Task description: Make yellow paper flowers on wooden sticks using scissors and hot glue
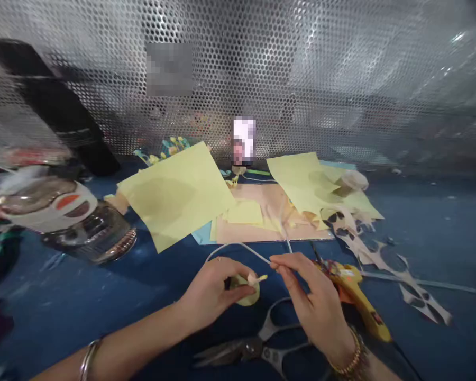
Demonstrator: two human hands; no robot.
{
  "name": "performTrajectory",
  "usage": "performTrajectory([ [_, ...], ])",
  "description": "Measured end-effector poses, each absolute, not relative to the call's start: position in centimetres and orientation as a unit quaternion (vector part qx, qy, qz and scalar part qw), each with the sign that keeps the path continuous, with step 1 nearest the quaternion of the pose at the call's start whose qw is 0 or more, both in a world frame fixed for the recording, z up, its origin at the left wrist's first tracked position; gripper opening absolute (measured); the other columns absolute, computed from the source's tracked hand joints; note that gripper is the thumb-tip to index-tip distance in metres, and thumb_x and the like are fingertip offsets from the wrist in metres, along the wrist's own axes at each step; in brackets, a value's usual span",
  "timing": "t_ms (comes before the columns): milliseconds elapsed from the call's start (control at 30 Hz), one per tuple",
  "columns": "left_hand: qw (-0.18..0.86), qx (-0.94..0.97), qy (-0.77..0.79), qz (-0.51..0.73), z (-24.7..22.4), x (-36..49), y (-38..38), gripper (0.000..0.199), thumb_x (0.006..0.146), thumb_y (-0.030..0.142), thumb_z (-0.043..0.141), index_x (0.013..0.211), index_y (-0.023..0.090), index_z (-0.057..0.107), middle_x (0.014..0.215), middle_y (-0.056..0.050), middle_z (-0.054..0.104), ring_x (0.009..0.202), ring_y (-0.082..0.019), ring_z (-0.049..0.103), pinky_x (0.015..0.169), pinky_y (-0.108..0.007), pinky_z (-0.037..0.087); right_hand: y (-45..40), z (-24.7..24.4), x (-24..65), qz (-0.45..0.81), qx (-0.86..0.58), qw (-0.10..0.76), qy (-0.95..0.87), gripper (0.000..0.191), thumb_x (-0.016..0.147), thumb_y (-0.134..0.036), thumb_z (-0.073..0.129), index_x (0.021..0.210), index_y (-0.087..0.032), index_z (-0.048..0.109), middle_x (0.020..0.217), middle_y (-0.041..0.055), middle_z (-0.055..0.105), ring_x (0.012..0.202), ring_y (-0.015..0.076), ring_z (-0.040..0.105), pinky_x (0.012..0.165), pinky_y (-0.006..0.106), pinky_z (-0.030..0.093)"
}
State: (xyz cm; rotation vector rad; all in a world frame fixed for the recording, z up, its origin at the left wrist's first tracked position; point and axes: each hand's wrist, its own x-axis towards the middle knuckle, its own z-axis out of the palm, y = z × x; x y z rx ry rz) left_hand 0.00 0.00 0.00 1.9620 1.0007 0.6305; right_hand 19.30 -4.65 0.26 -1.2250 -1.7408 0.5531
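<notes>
A small pale yellow-green paper piece, curled into a cupped shape, sits just above the worktop near the lower middle of the view, held up in the air between the two hands. A short cream tip pokes out of its upper right edge. A thin white strand arcs across just behind it, running up to the right fingers.

The left hand comes in from the lower left, its grip closed around the curled piece, with the fingers wrapped over its left side. The right hand reaches in from the lower right, wrist raised, its grip a narrow pinch at the fingertips on the white strand, close to the cream tip. Each wrist wears a bracelet.

Steel scissors lie directly under the hands, and a yellow glue gun lies just beside the right hand. Beyond them, sheets of yellow paper lie over a peach card, and cut paper scraps trail off to the right. A glass jar lies on its side at the left, in front of a perforated metal screen.
</notes>
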Motion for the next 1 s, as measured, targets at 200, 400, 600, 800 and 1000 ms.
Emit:
performTrajectory([
  [200, 0.397, 0.784, 0.391, 0.273, -0.2, -0.3, 0.2, 0.011, 0.075, 0.023, 0.070, 0.086, 0.020, 0.070, 0.082, -0.001, 0.072, 0.076, -0.015, 0.063, 0.069, -0.026, 0.045, -4.7, 0.2, 19.7, 0.200, -0.539, 0.442, -0.688, 0.020, 0.091, -0.017, 0.050, 0.105, -0.026, 0.060, 0.072, -0.0031, 0.061, 0.067, 0.0123, 0.058, 0.072, 0.029, 0.046],
  [400, 0.382, 0.797, 0.387, 0.262, -0.1, -0.6, 0.1, 0.017, 0.075, 0.027, 0.070, 0.092, 0.024, 0.069, 0.085, 0.000, 0.071, 0.079, -0.016, 0.062, 0.073, -0.029, 0.046, -4.5, 0.7, 19.4, 0.187, -0.520, 0.449, -0.703, 0.020, 0.086, -0.013, 0.055, 0.102, -0.023, 0.061, 0.086, 0.0014, 0.061, 0.084, 0.0151, 0.058, 0.077, 0.031, 0.046],
  [600, 0.372, 0.804, 0.389, 0.253, -0.1, -1.2, 0.1, 0.025, 0.076, 0.029, 0.069, 0.100, 0.024, 0.067, 0.093, -0.002, 0.071, 0.086, -0.018, 0.062, 0.077, -0.031, 0.046, -4.7, 1.3, 19.3, 0.205, -0.517, 0.432, -0.710, 0.018, 0.084, -0.013, 0.057, 0.100, -0.021, 0.062, 0.088, 0.0022, 0.061, 0.084, 0.0148, 0.058, 0.077, 0.030, 0.047],
  [800, 0.356, 0.814, 0.391, 0.240, 0.3, -1.0, -0.1, 0.014, 0.079, 0.026, 0.066, 0.092, 0.023, 0.068, 0.084, -0.001, 0.070, 0.079, -0.017, 0.061, 0.072, -0.031, 0.045, -4.7, 1.7, 19.3, 0.211, -0.515, 0.403, -0.726, 0.017, 0.084, -0.015, 0.057, 0.098, -0.023, 0.063, 0.092, 0.0025, 0.062, 0.089, 0.0156, 0.058, 0.080, 0.030, 0.047],
  [1000, 0.330, 0.832, 0.375, 0.241, 0.2, -0.5, -0.1, 0.006, 0.082, 0.023, 0.061, 0.080, 0.023, 0.067, 0.074, 0.002, 0.069, 0.073, -0.016, 0.058, 0.069, -0.030, 0.043, -5.2, 2.5, 18.9, 0.236, -0.520, 0.353, -0.741, 0.018, 0.084, -0.019, 0.059, 0.100, -0.026, 0.064, 0.097, 0.0018, 0.063, 0.093, 0.0176, 0.058, 0.083, 0.032, 0.047],
])
